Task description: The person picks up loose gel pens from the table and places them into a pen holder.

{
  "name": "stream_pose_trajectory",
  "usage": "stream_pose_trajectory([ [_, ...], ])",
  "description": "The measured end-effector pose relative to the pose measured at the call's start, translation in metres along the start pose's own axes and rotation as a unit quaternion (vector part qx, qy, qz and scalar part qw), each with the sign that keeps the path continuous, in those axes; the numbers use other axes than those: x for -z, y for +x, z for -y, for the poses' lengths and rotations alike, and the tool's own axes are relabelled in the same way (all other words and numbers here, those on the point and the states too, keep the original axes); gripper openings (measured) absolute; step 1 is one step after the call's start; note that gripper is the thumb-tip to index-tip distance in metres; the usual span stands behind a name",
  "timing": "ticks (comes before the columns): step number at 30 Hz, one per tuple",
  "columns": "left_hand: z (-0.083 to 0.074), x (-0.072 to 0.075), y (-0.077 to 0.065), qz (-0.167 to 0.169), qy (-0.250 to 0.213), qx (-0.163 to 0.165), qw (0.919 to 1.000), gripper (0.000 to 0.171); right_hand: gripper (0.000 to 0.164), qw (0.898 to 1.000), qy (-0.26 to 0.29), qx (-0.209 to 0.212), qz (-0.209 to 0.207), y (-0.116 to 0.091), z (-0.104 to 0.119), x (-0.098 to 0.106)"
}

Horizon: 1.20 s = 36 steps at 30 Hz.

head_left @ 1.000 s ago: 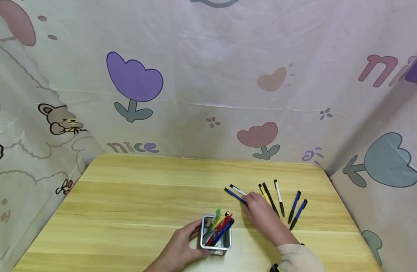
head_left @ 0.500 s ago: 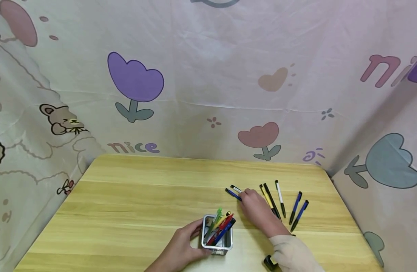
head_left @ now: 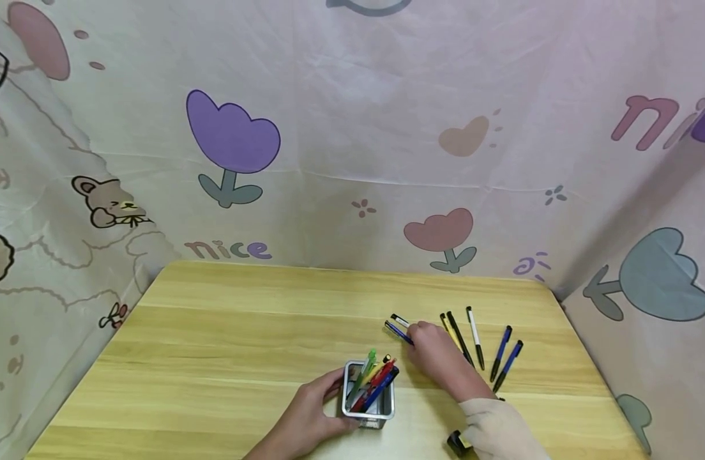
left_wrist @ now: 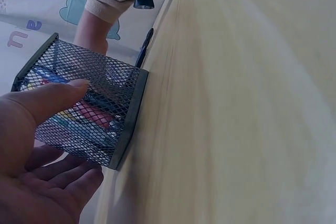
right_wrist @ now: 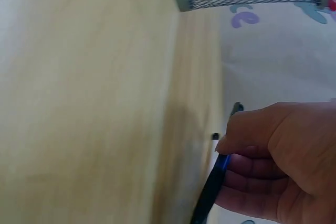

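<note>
A silver mesh pen holder (head_left: 372, 423), with several pens standing tilted inside, is at the table's near middle. My left hand (head_left: 306, 412) grips it from the left, thumb on one wall and fingers along another in the left wrist view. To the holder's upper right, my right hand (head_left: 439, 358) pinches a blue pen (head_left: 397, 331) between thumb and fingers. In the right wrist view this pen (right_wrist: 210, 190) tilts, its dark end pointing downward. Beside it lies a white pen (head_left: 400, 320) with a black end, partly hidden by the right hand.
Right of the hand lie a yellow pen (head_left: 451, 333), a black pen (head_left: 460, 338), another white pen (head_left: 475, 335) and two blue pens (head_left: 500, 353). A black device with a yellow part (head_left: 458, 442) is at the right sleeve. Patterned cloth (head_left: 329, 128) surrounds the wooden table (head_left: 214, 358).
My right hand has shifted slightly left along the blue pen, which has moved a little toward the hand. The left hand and the pen holder have stayed put.
</note>
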<state>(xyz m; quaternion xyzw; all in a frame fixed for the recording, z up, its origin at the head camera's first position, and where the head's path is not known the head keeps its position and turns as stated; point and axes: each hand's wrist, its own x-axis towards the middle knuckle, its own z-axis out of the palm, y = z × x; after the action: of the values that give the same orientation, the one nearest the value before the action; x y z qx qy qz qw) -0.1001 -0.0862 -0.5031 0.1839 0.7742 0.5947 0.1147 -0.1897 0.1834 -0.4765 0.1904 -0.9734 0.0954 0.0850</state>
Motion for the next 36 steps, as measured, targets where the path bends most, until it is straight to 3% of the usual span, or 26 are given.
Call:
stream_pose_trajectory([
  [6,0.001,0.001,0.001,-0.006,0.021,0.004,0.9998,0.085,0.01,0.996,0.075,-0.034,-0.044,-0.008,0.002,0.019],
  [12,0.001,0.001,0.003,-0.01,0.024,0.002,0.9997,0.084,0.013,0.975,0.195,-0.055,-0.095,-0.019,0.002,0.045],
  [16,0.001,0.001,0.003,-0.01,0.023,0.0,0.9997,0.084,0.013,0.947,0.285,-0.091,-0.12,-0.03,0.008,0.063],
  [20,0.002,0.001,0.003,-0.01,0.023,0.0,0.9997,0.084,0.01,0.903,0.394,-0.117,-0.126,-0.041,0.014,0.079],
  [23,0.002,0.001,0.003,-0.006,0.017,-0.004,0.9998,0.083,0.012,0.87,0.464,-0.118,-0.121,-0.049,0.019,0.089],
  [25,0.002,0.001,0.003,-0.004,0.015,-0.005,0.9999,0.083,0.015,0.856,0.49,-0.118,-0.112,-0.054,0.022,0.093],
  [30,0.002,0.001,0.003,-0.004,0.014,-0.006,0.9999,0.084,0.018,0.845,0.518,-0.112,-0.067,-0.06,0.027,0.094],
  [36,0.002,0.001,0.002,-0.003,0.009,-0.01,0.9999,0.085,0.019,0.835,0.541,-0.094,-0.007,-0.064,0.033,0.081],
])
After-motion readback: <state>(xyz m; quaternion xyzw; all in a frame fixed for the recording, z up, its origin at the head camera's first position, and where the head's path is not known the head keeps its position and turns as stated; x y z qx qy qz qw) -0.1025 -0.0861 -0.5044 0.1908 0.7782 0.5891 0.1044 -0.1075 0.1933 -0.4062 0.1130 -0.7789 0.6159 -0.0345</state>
